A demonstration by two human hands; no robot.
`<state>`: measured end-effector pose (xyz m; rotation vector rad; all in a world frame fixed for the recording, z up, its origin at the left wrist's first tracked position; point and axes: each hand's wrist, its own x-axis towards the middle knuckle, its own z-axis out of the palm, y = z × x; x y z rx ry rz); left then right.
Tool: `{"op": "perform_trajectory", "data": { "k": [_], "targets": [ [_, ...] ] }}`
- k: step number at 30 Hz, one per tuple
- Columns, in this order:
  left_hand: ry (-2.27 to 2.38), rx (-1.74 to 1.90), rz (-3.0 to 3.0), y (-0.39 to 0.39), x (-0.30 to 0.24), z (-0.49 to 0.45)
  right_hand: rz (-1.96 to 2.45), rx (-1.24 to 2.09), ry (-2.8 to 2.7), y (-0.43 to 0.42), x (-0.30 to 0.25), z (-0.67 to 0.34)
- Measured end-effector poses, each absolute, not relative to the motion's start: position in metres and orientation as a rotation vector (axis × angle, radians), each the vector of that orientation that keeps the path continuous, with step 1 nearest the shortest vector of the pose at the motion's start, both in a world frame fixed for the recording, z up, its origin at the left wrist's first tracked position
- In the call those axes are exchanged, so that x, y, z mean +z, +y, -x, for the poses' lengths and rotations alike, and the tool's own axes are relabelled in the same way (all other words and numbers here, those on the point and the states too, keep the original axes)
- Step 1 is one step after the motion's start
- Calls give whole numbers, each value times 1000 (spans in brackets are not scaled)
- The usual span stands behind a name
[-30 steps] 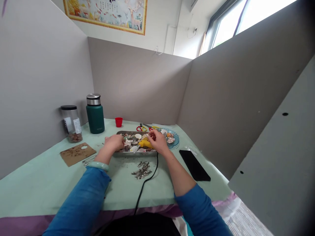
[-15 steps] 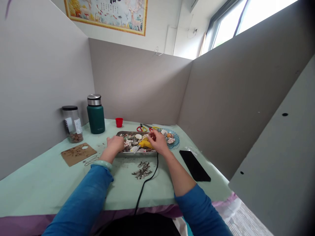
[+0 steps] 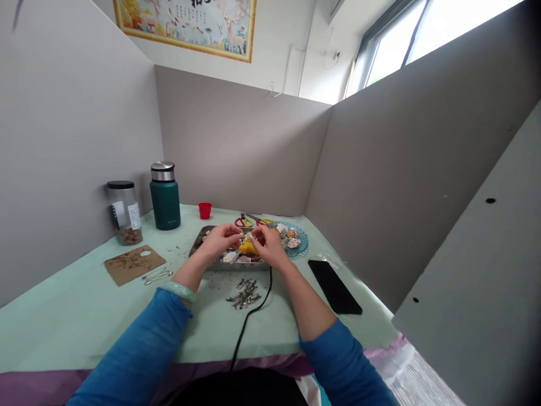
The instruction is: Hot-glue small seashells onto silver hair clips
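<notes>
Your right hand (image 3: 270,246) pinches a small pale piece (image 3: 249,237) just above the shells (image 3: 242,259) in the metal tray (image 3: 236,267); your left hand (image 3: 220,239) faces it closely, fingertips drawn together, contents unclear. The yellow tool (image 3: 246,248) lies below, nearer your right.

Upper left, a gold-framed picture (image 3: 186,25) is hanging on the white wall (image 3: 281,31) across from me; upper right, a window (image 3: 393,39) is glowing brightly. Below, a grey back partition (image 3: 240,141) is rising behind the counter (image 3: 101,332). Toward the left, a dark-green bottle (image 3: 165,203) with a silvery lid is standing upright, and a clear, black-lidded jar (image 3: 122,198) near it is holding brown pieces (image 3: 131,235). Farther right, a small red cup (image 3: 205,211) is sitting; near the right edge, a flat black slab (image 3: 335,286) is lying.
</notes>
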<state>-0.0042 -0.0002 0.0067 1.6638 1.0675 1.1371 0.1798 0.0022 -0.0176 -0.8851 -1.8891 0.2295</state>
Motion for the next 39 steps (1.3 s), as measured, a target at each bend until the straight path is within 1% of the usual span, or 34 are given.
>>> {"op": "perform_trajectory", "data": {
  "k": [5,15,17,19,22,25,27,29,32,34,37,39],
  "targets": [
    [890,1176,-1382,0,1,-2,826,248,-1919,2,-18,-178],
    [946,1121,-1440,-1,3,2,876,240,-1927,2,-19,-179],
    [1097,1121,-1585,4,3,7,892,234,-1917,2,-19,-179],
    [1436,1063,-1850,10,3,15,908,222,-1910,2,-19,-179],
    [1880,757,-2179,16,2,25,915,209,-1906,2,-18,-179],
    [2018,574,-2279,17,3,33,915,197,-1912,2,-18,-180],
    [2029,571,-2325,16,7,36,924,190,-1916,2,-17,-180],
    [2040,485,-2335,13,14,39,935,186,-1914,1,-17,-180],
    [1907,184,-2356,7,23,39,937,186,-1911,1,-16,-181],
    [1758,71,-2363,6,24,35,938,185,-1908,1,-16,-181],
    [1684,58,-2363,11,20,28,946,178,-1901,2,-17,-181],
    [1628,113,-2400,19,17,25,950,169,-1901,2,-17,-181]
  ]
}}
